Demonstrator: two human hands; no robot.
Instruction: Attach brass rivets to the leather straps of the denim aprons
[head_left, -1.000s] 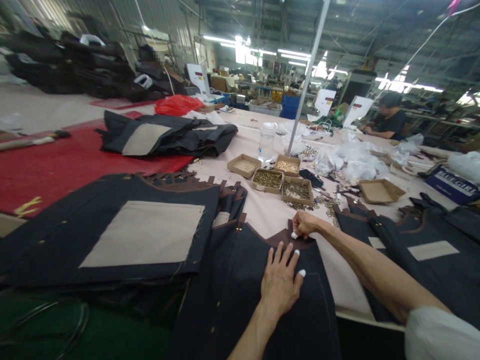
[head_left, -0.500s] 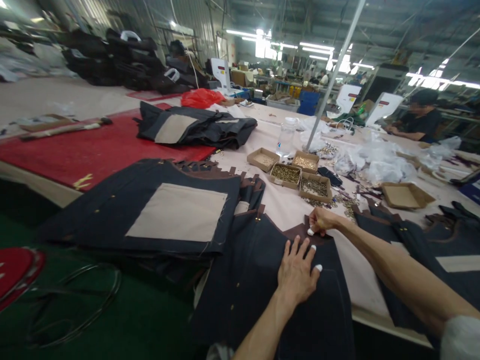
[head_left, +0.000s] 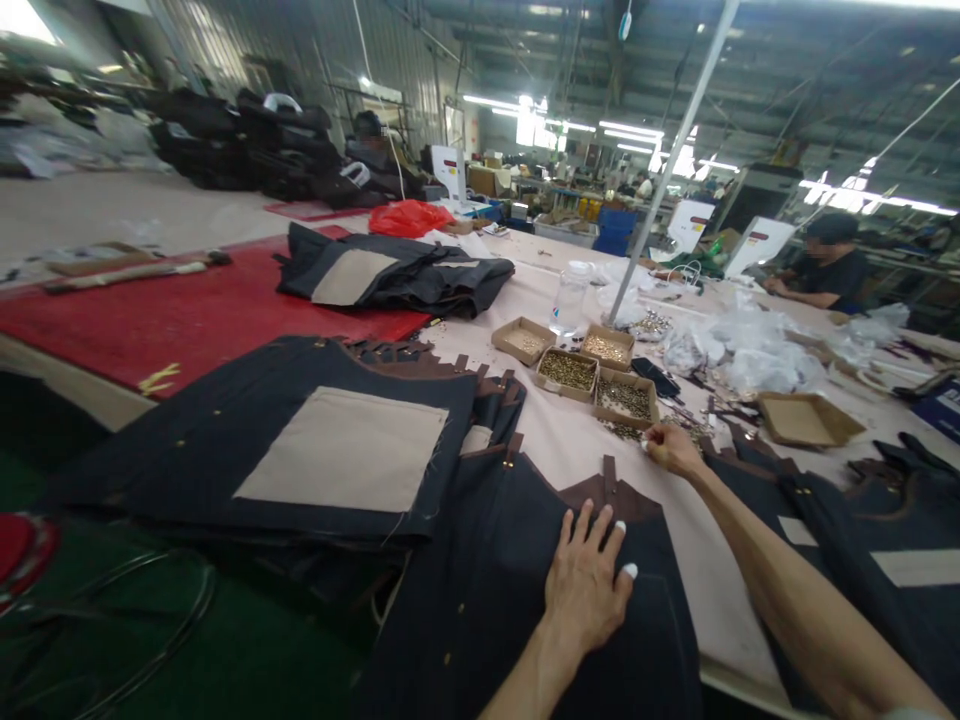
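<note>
Flat on a dark garment piece (head_left: 510, 560) with brown trim lies my left hand (head_left: 587, 590), fingers spread, white covers on two fingertips. A brown strap (head_left: 610, 480) stands up from the trim just beyond it. My right hand (head_left: 671, 448) has its fingers pinched together at the loose metal pieces (head_left: 626, 431) in front of the small boxes; whatever it may hold is too small to make out. Nearby, one cardboard box (head_left: 568, 371) holds brass-coloured pieces and another box (head_left: 626, 398) holds darker ones.
Stacked garments with a beige patch (head_left: 345, 450) lie at the left, beside a red sheet (head_left: 225, 300). A clear bottle (head_left: 570, 298) and a slanting metal pole (head_left: 667, 170) stand behind the boxes. A person (head_left: 829, 265) sits at the far right. Plastic bags (head_left: 765, 345) lie beyond.
My right hand has left the garment's brown trim and moved up and right to the loose metal pieces. The strap now shows uncovered. My left hand stays on the garment; the view has shifted slightly.
</note>
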